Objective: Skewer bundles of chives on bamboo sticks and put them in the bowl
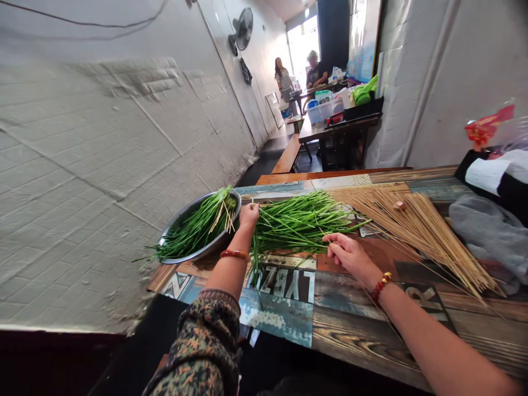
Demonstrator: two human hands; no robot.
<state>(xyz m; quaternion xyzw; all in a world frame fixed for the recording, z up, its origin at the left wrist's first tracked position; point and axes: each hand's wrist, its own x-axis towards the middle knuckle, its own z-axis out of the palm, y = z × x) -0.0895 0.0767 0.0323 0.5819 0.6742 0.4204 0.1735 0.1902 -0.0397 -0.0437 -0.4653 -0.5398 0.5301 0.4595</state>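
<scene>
My left hand (249, 216) is closed in a pinch around a few green chives (256, 247), whose ends hang down over the table. A loose heap of chives (303, 217) lies spread out just to its right. My right hand (346, 254) grips a thin bamboo skewer (383, 313) that slants across the near side of the heap. At the left, a metal bowl (208, 250) holds more chives (193, 225), with several skewers (223, 215) sticking out of them. A fanned pile of bare bamboo skewers (449, 242) rests on the right.
The patterned wooden table (355, 330) meets a white wall (103, 165) near the bowl. A crumpled clear plastic bag (487, 231) and a black-and-white bundle (487, 173) lie at the far right. Beyond stand a bench (287, 155), another table (325, 131) with containers, and two people (284, 80).
</scene>
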